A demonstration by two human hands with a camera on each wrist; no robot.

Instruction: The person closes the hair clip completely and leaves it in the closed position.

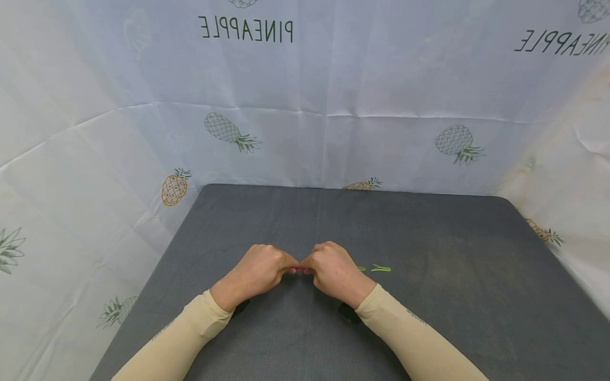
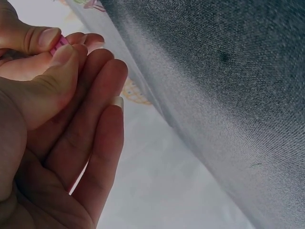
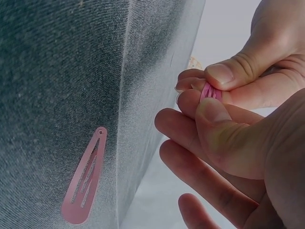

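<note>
Both hands meet over the middle of the dark table, thumb to thumb. Between them is a small pink snap hair clip, mostly covered by the fingertips. My left hand pinches one end between thumb and forefinger. The other end is pinched the same way by my right hand. In the left wrist view only a sliver of the pink clip shows. A second pink snap hair clip lies flat on the cloth in the right wrist view.
Just right of my right hand lies a green hair clip, its prongs spread apart. Another green piece is partly hidden behind that hand. A grey cloth covers the table, and white pineapple-print curtains hang behind and at the sides.
</note>
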